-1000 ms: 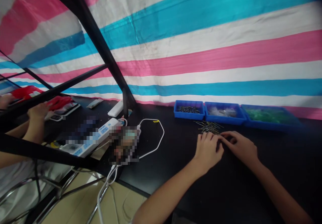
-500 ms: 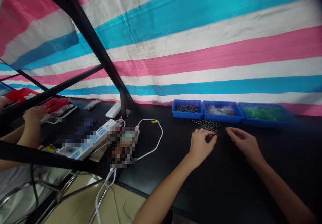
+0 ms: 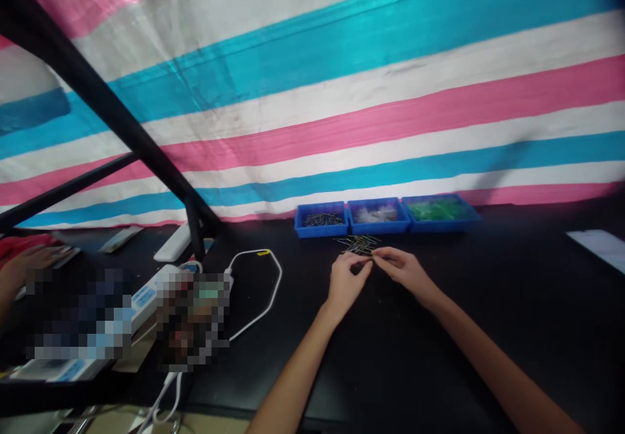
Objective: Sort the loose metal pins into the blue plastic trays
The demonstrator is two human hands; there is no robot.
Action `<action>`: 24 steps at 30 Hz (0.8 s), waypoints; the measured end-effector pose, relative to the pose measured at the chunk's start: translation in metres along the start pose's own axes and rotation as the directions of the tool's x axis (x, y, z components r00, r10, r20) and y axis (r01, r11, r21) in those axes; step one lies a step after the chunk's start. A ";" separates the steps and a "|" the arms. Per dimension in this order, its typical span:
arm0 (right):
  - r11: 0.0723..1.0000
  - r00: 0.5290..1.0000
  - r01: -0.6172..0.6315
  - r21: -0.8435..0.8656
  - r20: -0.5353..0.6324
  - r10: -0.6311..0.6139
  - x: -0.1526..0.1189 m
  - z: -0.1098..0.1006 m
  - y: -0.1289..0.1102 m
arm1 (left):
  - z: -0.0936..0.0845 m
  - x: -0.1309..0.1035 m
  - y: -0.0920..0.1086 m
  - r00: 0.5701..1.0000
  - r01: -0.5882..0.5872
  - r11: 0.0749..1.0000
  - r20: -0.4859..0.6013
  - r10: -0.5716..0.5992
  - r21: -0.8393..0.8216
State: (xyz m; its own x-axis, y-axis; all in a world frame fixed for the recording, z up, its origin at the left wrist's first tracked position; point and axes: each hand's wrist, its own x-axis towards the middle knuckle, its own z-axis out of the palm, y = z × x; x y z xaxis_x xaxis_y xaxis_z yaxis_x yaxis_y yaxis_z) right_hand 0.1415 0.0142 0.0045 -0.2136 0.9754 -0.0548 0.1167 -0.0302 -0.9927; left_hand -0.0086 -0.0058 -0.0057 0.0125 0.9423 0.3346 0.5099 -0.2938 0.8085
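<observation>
My left hand (image 3: 346, 281) and my right hand (image 3: 410, 276) meet over the black table (image 3: 390, 362), fingertips pinched close together. Whatever lies between them is too small to make out. Just beyond the fingers is a loose heap of thin metal pins (image 3: 360, 244), like long nails or screws. Behind the heap stand blue trays in a row. The left tray (image 3: 322, 231) contains dark thin metal pieces, the middle tray (image 3: 381, 228) small clear plastic bags, and the right tray (image 3: 442, 226) green plastic items.
Left of my hands, a white cable (image 3: 279, 284) loops from a pixelated device. A power strip (image 3: 146, 294) and a white box (image 3: 172, 243) lie farther left, beside a black metal frame (image 3: 141, 141). Another person's hand (image 3: 27, 268) shows at the far left. A pale flat object (image 3: 600, 248) is at right.
My view has swung to the right. My right hand, apart from the left before, has come in to meet it at the fingertips. My left hand stays pinched by the heap.
</observation>
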 end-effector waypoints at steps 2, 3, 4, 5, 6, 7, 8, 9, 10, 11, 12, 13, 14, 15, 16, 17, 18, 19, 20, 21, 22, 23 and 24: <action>0.999 0.999 0.037 -0.012 0.026 -0.037 0.001 0.000 0.003 | 0.001 0.000 -0.001 1.000 -0.003 0.999 0.001 0.003 -0.037; 0.998 0.998 0.057 -0.021 0.032 -0.056 0.001 -0.001 0.004 | 0.001 0.000 -0.002 1.000 -0.003 0.999 0.006 0.004 -0.052; 0.997 0.997 0.076 -0.030 0.036 -0.075 0.002 -0.001 0.005 | 0.002 0.000 -0.002 1.000 -0.002 0.998 0.011 0.003 -0.061; 0.995 0.995 0.092 -0.039 0.038 -0.090 0.002 -0.001 0.006 | 0.002 0.000 -0.002 1.000 0.001 0.998 0.014 0.000 -0.065; 0.993 0.994 0.105 -0.044 0.035 -0.104 0.002 -0.002 0.007 | 0.002 0.000 -0.002 1.000 0.006 0.998 0.013 -0.005 -0.065; 0.992 0.993 0.116 -0.045 0.029 -0.115 0.003 -0.002 0.007 | 0.002 0.000 -0.002 1.000 0.011 0.998 0.013 -0.010 -0.064; 0.991 0.992 0.123 -0.044 0.024 -0.122 0.003 -0.002 0.008 | 0.002 0.000 -0.001 1.000 0.015 0.998 0.011 -0.015 -0.067; 0.991 0.992 0.126 -0.039 0.017 -0.126 0.003 -0.002 0.009 | 0.001 0.000 0.001 1.000 0.018 0.997 0.014 -0.017 -0.077; 0.992 0.992 0.126 -0.028 0.005 -0.126 0.004 -0.001 0.009 | 0.001 0.001 0.002 1.000 0.019 0.995 0.021 -0.017 -0.094; 0.992 0.992 0.124 -0.011 -0.008 -0.124 0.004 -0.001 0.009 | 0.001 0.001 0.004 0.999 0.017 0.993 0.031 -0.014 -0.116; 0.993 0.993 0.119 0.009 -0.025 -0.119 0.005 -0.001 0.009 | 0.000 0.002 0.006 0.999 0.015 0.990 0.042 -0.010 -0.138; 0.993 0.993 0.112 0.029 -0.045 -0.110 0.005 -0.001 0.009 | 0.000 0.002 0.007 0.999 0.014 0.987 0.050 -0.007 -0.157; 0.993 0.993 0.104 0.047 -0.069 -0.101 0.005 -0.001 0.008 | 0.000 0.003 0.008 0.998 0.016 0.985 0.055 -0.007 -0.171; 0.994 0.992 0.095 0.060 -0.093 -0.089 0.006 -0.002 0.007 | -0.001 0.003 0.009 0.998 0.021 0.983 0.055 -0.011 -0.180; 0.994 0.991 0.083 0.066 -0.115 -0.075 0.006 -0.002 0.006 | -0.001 0.004 0.009 0.999 0.031 0.982 0.048 -0.023 -0.188; 0.995 0.989 0.069 0.068 -0.135 -0.059 0.005 -0.003 0.006 | -0.002 0.004 0.009 0.998 0.046 0.979 0.038 -0.039 -0.197; 0.996 0.988 0.055 0.068 -0.150 -0.044 0.005 -0.003 0.005 | -0.003 0.004 0.009 0.998 0.063 0.975 0.026 -0.059 -0.213; 0.997 0.987 0.043 0.064 -0.157 -0.032 0.005 -0.003 0.005 | -0.004 0.005 0.009 0.997 0.081 0.969 0.013 -0.080 -0.235; 0.998 0.987 0.035 0.058 -0.159 -0.026 0.004 -0.003 0.005 | -0.005 0.005 0.009 0.995 0.097 0.960 0.003 -0.099 -0.262; 0.998 0.988 0.034 0.052 -0.150 -0.025 0.004 -0.003 0.006 | -0.005 0.006 0.008 0.993 0.110 0.951 -0.003 -0.116 -0.289; 0.998 0.991 0.040 0.046 -0.132 -0.033 0.003 -0.002 0.007 | -0.006 0.007 0.008 0.992 0.120 0.941 -0.009 -0.130 -0.315; 0.998 0.993 0.051 0.037 -0.104 -0.047 0.003 0.000 0.008 | -0.006 0.007 0.008 0.990 0.129 0.933 -0.013 -0.141 -0.336; 0.998 0.995 0.065 0.024 -0.072 -0.063 0.002 0.001 0.008 | -0.006 0.007 0.008 0.988 0.136 0.927 -0.016 -0.151 -0.351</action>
State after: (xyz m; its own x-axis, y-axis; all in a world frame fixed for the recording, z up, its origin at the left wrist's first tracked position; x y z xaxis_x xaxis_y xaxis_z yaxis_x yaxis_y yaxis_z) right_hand 0.1406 0.0154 -0.0042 -0.1506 0.9885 0.0161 0.0792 0.0283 -0.9965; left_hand -0.0096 -0.0027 0.0065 -0.0781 0.9732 0.2161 0.1725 -0.2003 0.9644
